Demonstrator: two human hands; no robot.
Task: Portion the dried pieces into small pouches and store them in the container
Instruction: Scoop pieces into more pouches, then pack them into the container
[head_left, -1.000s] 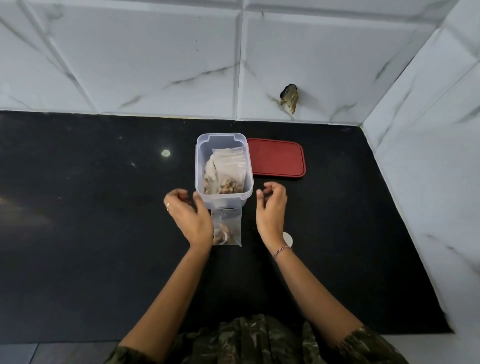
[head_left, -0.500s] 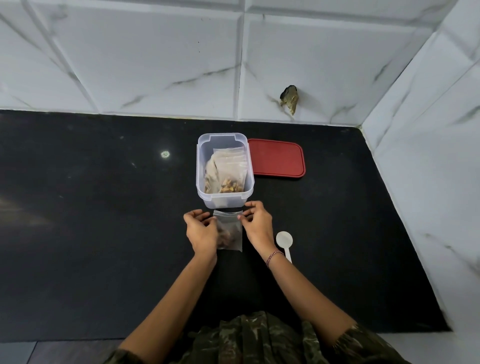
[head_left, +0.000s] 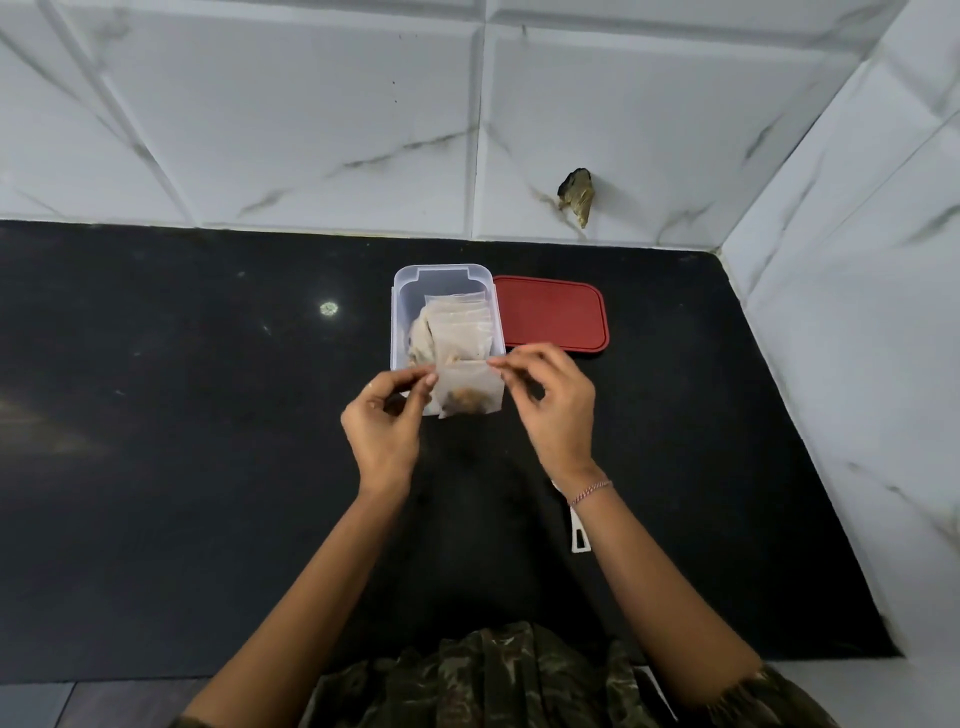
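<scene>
Head view: left hand (head_left: 382, 423) and right hand (head_left: 553, 402) each pinch top corner of small clear pouch (head_left: 470, 389), held up above near end of clear container (head_left: 402, 322). Brown dried pieces (head_left: 467, 400) sit at pouch bottom. More filled pouches (head_left: 460, 327) stand inside container on black worktop (head_left: 182, 441). Red lid (head_left: 550, 312) just beside container, right side.

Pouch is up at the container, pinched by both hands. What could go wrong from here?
1. The small pouch hangs from its top corners, pinched by the left hand and right hand; if the seal isn't fully closed, pieces may spill.
2. The clear container already holds several pouches, so this one may sit high and foul the red lid.
</scene>
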